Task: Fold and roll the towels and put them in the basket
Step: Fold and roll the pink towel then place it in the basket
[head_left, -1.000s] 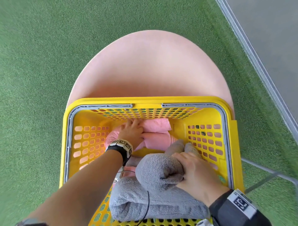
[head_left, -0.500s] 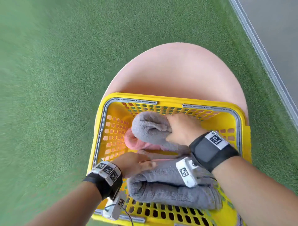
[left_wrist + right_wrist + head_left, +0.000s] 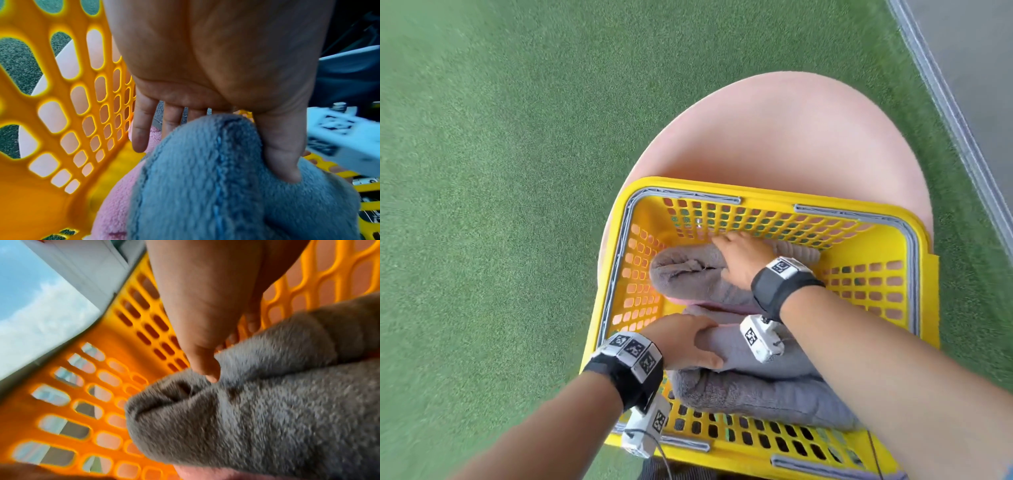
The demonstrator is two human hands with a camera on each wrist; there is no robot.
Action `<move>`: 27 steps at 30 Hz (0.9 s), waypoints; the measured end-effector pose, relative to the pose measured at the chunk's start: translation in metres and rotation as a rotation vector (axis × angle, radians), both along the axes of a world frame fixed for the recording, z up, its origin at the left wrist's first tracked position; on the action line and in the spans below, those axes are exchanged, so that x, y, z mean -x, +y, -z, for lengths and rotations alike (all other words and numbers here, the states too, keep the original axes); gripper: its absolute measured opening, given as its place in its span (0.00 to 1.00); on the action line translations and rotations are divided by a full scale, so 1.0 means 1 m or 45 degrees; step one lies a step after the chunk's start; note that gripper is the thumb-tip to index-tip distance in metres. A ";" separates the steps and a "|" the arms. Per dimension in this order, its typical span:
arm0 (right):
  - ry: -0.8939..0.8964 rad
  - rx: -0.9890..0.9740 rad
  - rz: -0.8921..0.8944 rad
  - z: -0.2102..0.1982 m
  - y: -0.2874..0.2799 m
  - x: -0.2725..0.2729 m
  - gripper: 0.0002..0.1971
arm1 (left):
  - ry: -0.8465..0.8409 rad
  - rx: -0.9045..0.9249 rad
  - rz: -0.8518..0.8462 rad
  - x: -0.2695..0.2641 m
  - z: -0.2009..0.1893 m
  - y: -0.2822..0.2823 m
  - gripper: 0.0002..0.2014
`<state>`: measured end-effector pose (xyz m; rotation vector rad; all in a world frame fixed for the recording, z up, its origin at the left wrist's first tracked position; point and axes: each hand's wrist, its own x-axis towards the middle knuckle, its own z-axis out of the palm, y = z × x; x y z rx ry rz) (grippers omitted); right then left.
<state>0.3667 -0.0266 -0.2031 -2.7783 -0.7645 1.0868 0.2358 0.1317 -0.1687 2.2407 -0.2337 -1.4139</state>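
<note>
A yellow perforated basket point(image 3: 767, 197) holds rolled towels. My right hand point(image 3: 736, 260) lies over a grey rolled towel point(image 3: 688, 277) at the basket's far side. Its thumb presses the near side and its fingers reach down the far side by the wall. That roll rests on a pink towel point(image 3: 702, 303), mostly hidden. My left hand point(image 3: 705, 346) grips the left end of a nearer grey towel roll point(image 3: 756, 390) between thumb and fingers. In the left wrist view the thumb digs into this grey roll point(image 3: 205, 178) beside the pink towel point(image 3: 115, 211).
The basket stands on a round pink table point(image 3: 791, 137) and overhangs its near edge. Green turf point(image 3: 500, 171) surrounds it. A metal rail point(image 3: 945, 102) and a grey floor point(image 3: 979, 51) run along the right. The basket's side walls point(image 3: 61, 113) lie close to both hands.
My right hand carried the grey roll from the basket's near side to its far side and lowered it onto the pink towels. My left hand drew back from the pink towels to the near grey roll.
</note>
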 end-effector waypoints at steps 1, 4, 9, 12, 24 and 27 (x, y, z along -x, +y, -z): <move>0.026 -0.036 0.063 -0.011 -0.010 0.000 0.32 | -0.006 0.001 -0.002 0.001 -0.001 0.000 0.40; 0.120 -0.106 0.150 -0.044 -0.049 0.018 0.25 | 0.010 -0.026 0.023 0.001 -0.003 -0.001 0.45; 0.286 -0.160 -0.018 -0.079 -0.091 0.099 0.58 | 0.051 -0.027 -0.140 -0.011 -0.003 -0.005 0.33; 0.186 -0.029 -0.171 -0.064 -0.096 0.130 0.72 | 0.088 -0.020 -0.303 -0.027 -0.002 0.001 0.26; 0.070 0.081 -0.364 -0.008 -0.080 0.116 0.53 | 0.202 0.022 -0.425 -0.032 0.012 0.003 0.21; 0.127 0.032 -0.316 -0.018 -0.081 0.112 0.31 | 0.189 0.029 -0.408 -0.031 0.014 0.001 0.23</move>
